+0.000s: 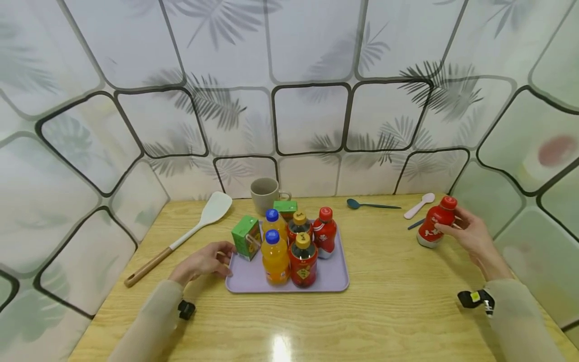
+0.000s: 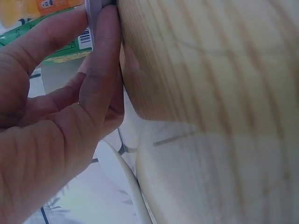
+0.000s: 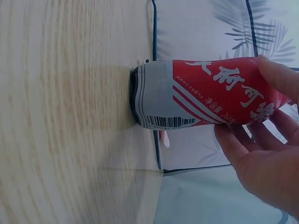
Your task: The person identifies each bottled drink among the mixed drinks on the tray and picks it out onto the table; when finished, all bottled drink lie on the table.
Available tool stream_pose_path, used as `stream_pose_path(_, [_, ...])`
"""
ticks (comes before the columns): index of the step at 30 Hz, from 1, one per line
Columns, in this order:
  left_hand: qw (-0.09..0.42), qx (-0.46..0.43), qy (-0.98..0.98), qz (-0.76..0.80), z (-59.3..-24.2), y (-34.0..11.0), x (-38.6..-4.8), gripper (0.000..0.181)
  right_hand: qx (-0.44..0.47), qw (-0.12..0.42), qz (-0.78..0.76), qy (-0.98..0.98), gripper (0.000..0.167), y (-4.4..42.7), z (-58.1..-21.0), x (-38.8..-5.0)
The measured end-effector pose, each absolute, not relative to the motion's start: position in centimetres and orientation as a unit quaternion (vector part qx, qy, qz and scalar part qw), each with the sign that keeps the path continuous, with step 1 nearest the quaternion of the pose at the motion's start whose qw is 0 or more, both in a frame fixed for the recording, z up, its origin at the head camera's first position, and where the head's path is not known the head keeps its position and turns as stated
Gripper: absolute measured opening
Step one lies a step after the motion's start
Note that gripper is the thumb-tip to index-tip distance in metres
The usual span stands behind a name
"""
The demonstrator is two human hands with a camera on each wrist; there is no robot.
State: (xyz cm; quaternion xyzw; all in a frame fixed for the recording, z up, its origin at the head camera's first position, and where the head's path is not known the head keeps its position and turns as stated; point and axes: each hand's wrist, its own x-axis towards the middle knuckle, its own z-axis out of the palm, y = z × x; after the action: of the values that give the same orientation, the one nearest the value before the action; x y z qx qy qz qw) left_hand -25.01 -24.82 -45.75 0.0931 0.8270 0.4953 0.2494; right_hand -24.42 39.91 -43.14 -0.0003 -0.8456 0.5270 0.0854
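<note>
Head view: from above and behind left hand (image 1: 205,262) and right hand (image 1: 472,235), facing forward and down, widest, tray (image 1: 244,281) between them. Left wrist view: tight on left hand, turned sideways, low along counter (image 1: 384,286); shares tray edge with head. Right wrist view: close, sideways too; shares Tianfu Cola bottle (image 3: 210,93) in right hand with head.

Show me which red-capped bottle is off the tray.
The Tianfu Cola bottle gripped by the right hand; the other red-capped bottle stands on the lilac tray.
</note>
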Motion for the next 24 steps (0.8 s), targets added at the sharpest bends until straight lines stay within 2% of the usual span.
stream_pose_path(16, [0.243, 0.098, 0.833, 0.487, -45.6, -24.6, -25.0, 0.061, -0.062, 0.188, 0.59, -0.782, 0.052, 39.1, -41.8, -23.7])
stream_pose_path(24, [0.249, 0.098, 0.83, 0.489, -45.4, -24.6, -25.1, 0.06, -0.048, 0.209, 0.726, -0.654, 0.027, 38.1, -41.1, -23.0])
